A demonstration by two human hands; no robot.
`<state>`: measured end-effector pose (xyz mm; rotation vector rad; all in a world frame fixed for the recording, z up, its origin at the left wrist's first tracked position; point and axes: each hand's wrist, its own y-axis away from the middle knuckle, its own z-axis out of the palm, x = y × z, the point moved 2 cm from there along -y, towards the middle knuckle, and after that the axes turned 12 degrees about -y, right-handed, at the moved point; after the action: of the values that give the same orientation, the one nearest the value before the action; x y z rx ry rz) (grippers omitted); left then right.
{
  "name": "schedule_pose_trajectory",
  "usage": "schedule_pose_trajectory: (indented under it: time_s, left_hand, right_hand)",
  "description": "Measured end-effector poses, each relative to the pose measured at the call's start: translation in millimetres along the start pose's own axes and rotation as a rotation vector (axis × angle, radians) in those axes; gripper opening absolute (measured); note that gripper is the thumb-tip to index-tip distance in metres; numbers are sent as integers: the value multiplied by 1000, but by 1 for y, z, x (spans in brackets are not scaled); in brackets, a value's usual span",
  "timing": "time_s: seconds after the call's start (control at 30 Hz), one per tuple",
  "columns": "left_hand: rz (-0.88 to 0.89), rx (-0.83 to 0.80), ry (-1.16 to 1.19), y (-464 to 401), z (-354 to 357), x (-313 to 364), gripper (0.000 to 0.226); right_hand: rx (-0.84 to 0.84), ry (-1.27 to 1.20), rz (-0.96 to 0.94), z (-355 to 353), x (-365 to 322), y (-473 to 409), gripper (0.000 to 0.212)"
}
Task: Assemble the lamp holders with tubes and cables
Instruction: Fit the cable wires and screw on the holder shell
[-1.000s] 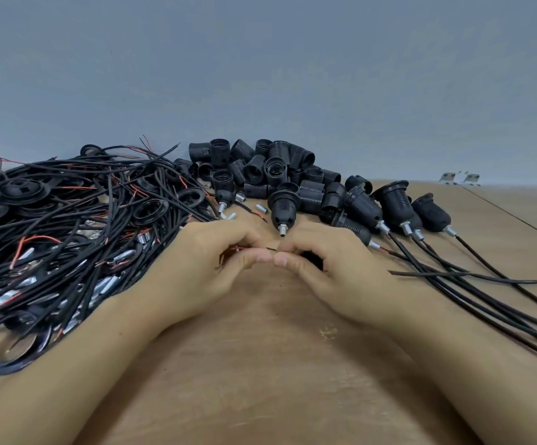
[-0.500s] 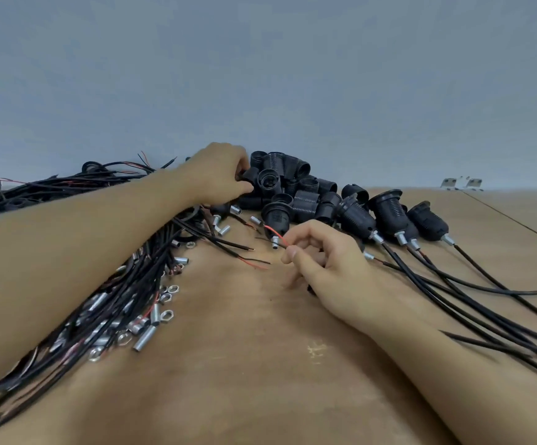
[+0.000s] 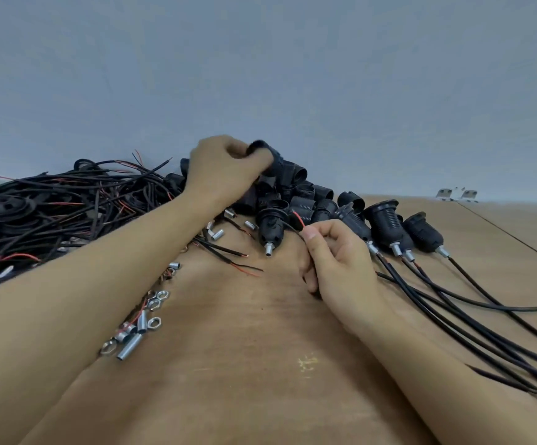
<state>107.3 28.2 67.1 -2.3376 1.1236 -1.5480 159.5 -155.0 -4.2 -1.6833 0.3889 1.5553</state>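
Note:
My left hand reaches far over the table and grips a black lamp holder, held above the pile of loose black holders. My right hand rests mid-table and pinches a black cable near its bared red wire tip. One holder with a metal tube stands just left of that hand. Several assembled holders with cables lie to the right.
A tangle of black and red cables fills the left side. Small metal tubes and nuts lie scattered beside my left forearm. Long black cables trail across the right. Metal brackets sit far right by the wall.
My left hand left the right hand, reached to the holder pile and lifted one holder. My right hand kept the cable and raised its tip slightly.

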Motion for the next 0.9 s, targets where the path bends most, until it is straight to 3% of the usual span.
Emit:
schedule_pose_trajectory:
  time_s: [0.07,0.13,0.2,0.37,0.5,0.77,0.9]
  left_hand:
    - [-244,-99,618,35,-13,-1,16]
    - [-375,-216,878,77,-18,-9,28]
    - [-438,-285,937,108,-20,-17,34]
    - [-493,-361,974,118,-17,-34,16]
    - [-477,-415,1009,116,-10,-36,32]
    - [-543,-500,1015,114,1,-38,36]
    - [-544,-534,997,114,2,-38,32]
  right_hand:
    - [18,-32,-6,0,-2,0,15]
    - [9,-34,-51,1,-5,1,14]
    - [-11,-28,-98,3,-8,3,15]
    - [-103,-28,-115,11,-10,12,13]
    - [-173,-53,-105,19,-8,14,8]
    - [-200,-7,-256,22,-17,18,23]
    - [-175,9,-276,20,-18,18,11]
